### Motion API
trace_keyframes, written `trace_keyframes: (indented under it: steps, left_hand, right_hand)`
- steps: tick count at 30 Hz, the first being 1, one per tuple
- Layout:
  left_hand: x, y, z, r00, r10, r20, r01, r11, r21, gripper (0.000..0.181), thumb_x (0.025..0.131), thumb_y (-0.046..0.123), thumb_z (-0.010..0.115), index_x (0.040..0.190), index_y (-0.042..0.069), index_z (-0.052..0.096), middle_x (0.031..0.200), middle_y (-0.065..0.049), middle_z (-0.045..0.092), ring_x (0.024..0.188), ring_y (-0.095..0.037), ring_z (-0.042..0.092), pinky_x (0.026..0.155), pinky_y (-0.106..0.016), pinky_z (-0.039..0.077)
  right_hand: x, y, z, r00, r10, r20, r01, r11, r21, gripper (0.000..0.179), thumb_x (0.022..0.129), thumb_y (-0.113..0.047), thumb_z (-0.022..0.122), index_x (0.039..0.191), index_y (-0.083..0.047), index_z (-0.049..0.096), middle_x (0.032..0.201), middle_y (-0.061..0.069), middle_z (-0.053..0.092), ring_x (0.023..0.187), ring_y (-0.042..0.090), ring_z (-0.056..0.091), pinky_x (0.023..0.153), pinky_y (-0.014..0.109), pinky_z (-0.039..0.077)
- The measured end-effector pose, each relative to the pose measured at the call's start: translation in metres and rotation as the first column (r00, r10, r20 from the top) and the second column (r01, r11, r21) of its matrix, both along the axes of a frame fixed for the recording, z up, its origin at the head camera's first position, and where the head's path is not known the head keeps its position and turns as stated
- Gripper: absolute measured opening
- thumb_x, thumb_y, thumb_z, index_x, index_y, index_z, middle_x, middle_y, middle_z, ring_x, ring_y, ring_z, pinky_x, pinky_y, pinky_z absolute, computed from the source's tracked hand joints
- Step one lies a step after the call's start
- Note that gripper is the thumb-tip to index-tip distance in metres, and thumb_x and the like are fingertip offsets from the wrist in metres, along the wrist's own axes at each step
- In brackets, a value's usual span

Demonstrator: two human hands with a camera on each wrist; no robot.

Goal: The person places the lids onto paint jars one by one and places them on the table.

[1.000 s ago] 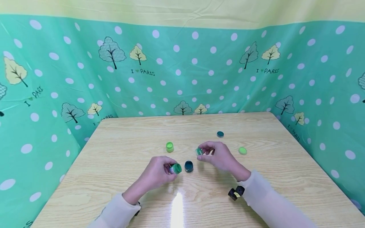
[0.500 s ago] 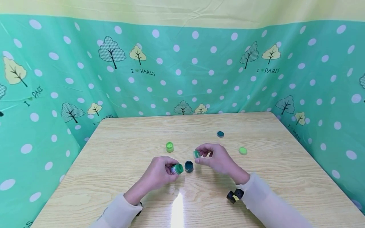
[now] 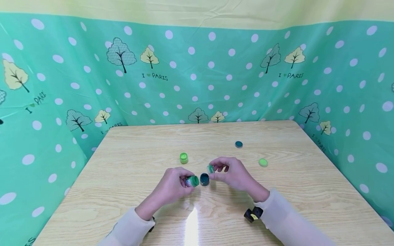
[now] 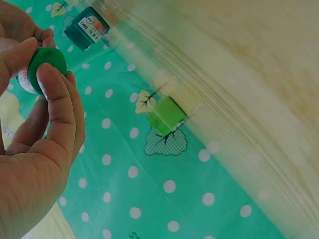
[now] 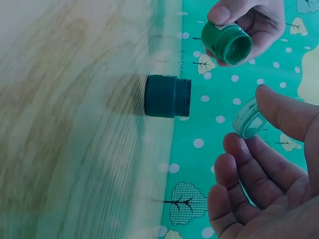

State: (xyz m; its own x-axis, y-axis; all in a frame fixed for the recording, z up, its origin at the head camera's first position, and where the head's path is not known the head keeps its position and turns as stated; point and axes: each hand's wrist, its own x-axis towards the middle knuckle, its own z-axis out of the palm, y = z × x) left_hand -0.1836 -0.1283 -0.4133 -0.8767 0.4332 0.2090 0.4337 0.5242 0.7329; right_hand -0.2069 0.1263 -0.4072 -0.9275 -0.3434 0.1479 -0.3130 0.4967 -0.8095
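Green polka-dot cloth printed with trees (image 3: 172,85) hangs behind a pale wood-grain table (image 3: 138,147). My left hand (image 3: 173,183) grips a small green cylindrical jar with a pale label (image 3: 192,181), tilted, its mouth facing right, just beside a dark teal round jar (image 3: 204,179) standing upright on the table. My right hand (image 3: 231,173) pinches a round, translucent green lid (image 3: 210,169) between thumb and fingers, near that teal jar. Farther back stands a lime-green jar (image 3: 183,158); a round dark teal lid (image 3: 238,144) and a round lime-green lid (image 3: 263,162) lie off to the right
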Motion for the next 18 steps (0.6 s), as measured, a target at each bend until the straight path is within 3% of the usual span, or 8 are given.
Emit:
trace_keyframes:
  steps: [18]
  left_hand:
    - [-0.001, 0.0083, 0.0026, 0.999, -0.017, -0.032, 0.016, 1.0, -0.013, 0.025, 0.074, -0.007, 0.084, 0.097, 0.001, 0.077, 0.087, -0.003, 0.071, 0.068, -0.007, 0.061, 0.058, -0.023, 0.056]
  right_hand:
    - [0.0077, -0.0052, 0.0029, 0.997, 0.074, -0.004, -0.074, 0.997, 0.007, 0.029, 0.084, -0.02, 0.086, 0.11, -0.017, 0.075, 0.091, -0.01, 0.069, 0.088, 0.016, 0.061, 0.077, 0.031, 0.048]
